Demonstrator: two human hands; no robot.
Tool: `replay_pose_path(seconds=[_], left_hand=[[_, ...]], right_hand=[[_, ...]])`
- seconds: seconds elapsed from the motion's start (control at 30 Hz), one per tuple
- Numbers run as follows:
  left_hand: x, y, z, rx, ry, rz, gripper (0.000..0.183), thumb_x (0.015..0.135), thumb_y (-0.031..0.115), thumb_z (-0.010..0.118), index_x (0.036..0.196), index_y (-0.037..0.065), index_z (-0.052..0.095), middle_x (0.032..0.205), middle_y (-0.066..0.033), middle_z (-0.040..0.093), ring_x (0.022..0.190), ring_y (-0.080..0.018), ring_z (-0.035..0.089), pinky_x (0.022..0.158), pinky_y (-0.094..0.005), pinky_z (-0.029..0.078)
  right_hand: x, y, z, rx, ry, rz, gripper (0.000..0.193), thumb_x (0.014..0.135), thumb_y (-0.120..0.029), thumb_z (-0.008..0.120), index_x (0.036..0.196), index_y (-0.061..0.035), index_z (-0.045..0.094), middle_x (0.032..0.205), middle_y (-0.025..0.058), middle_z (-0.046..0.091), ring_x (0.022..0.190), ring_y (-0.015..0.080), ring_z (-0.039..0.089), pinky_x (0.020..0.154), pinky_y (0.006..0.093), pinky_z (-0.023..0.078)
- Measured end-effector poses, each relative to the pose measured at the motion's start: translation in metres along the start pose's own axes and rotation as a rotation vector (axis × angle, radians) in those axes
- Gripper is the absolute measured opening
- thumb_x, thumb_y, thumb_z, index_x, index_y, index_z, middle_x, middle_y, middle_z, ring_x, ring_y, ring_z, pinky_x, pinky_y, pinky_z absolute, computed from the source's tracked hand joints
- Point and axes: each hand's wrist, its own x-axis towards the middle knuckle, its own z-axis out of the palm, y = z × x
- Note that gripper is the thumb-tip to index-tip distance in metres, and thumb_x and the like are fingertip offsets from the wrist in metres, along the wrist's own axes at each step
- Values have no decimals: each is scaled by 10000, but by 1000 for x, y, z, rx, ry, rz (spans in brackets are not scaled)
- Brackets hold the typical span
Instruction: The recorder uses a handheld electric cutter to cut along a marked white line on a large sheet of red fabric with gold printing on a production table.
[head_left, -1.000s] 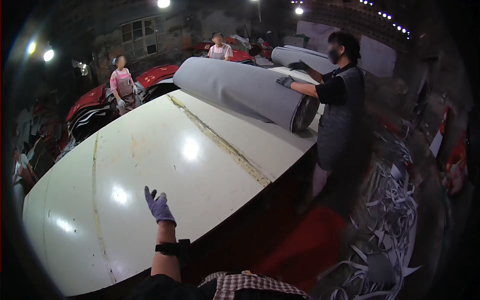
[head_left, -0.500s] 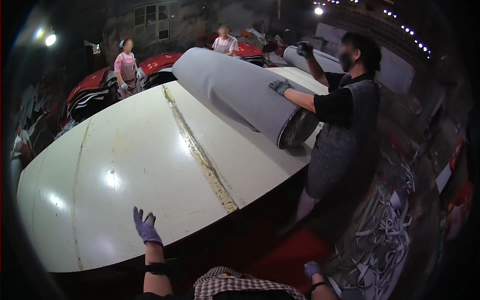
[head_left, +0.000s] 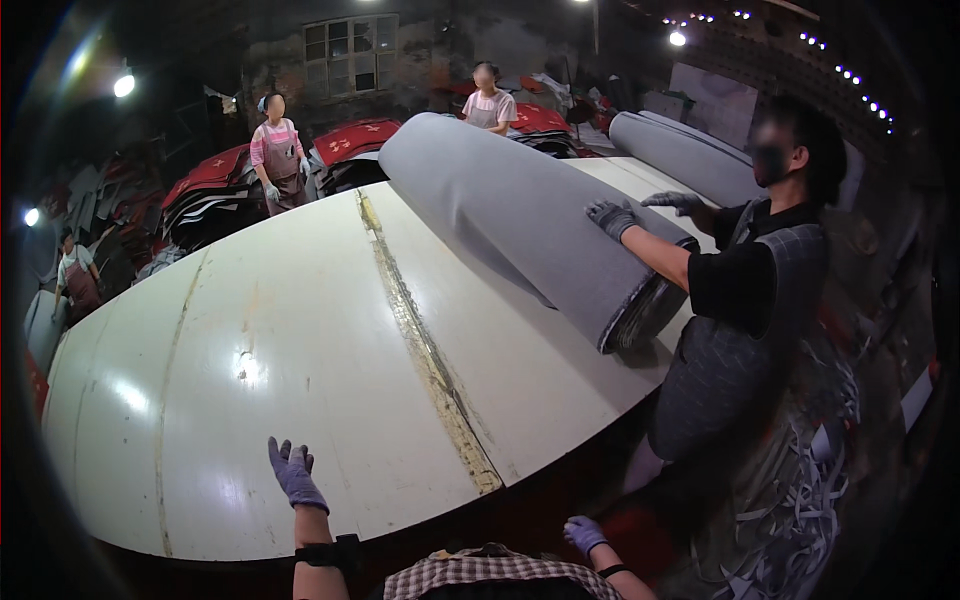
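Observation:
My left hand (head_left: 296,473), in a purple-grey glove, reaches over the near edge of the large white table (head_left: 290,420). Its fingers are spread and it holds nothing. Lower down, to the right of my checked apron (head_left: 490,578), my right hand (head_left: 584,535) is curled in front of the table edge, with nothing visible in it. A thick roll of grey fabric-like sheet (head_left: 530,215) lies slantwise across the table's far right part, its layered end toward me. A co-worker (head_left: 765,265) at the right has one gloved hand (head_left: 610,216) on the roll and the other hand just beside it.
A worn, yellowed seam (head_left: 425,360) crosses the tabletop. Another grey roll (head_left: 690,155) lies behind at the right. Stacks of red and dark sheets (head_left: 210,180) stand beyond the table, near more people. Pale cut strips (head_left: 800,510) litter the floor at lower right.
The view has shifted, so the table and roll sit lower and further right. The co-worker's raised hand has come down toward the roll. My left hand stays spread; my right hand shows higher.

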Motion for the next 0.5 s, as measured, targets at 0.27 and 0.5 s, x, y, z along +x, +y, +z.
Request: replay_pose_path(seconds=[0.27,0.5], left_hand=[[-15,-17,18,129,21,-7,707,812,-83,495,1421,168,238,1322,-131,392,896,-187,571,706,-258,481],[-22,-48,-9,194,184,119,780,726,-143,471,1414,173,281,1240,-101,439,663,-98,474,564,-223,420]], right_hand=[[50,-95,-11,-130,50,-293,286,844,-124,596,1108,-18,579,855,82,640,691,146,614,624,268,507],[83,-198,13,-143,-169,-435,305,857,-94,567,1148,-4,556,928,110,640,788,164,630,714,268,521]])
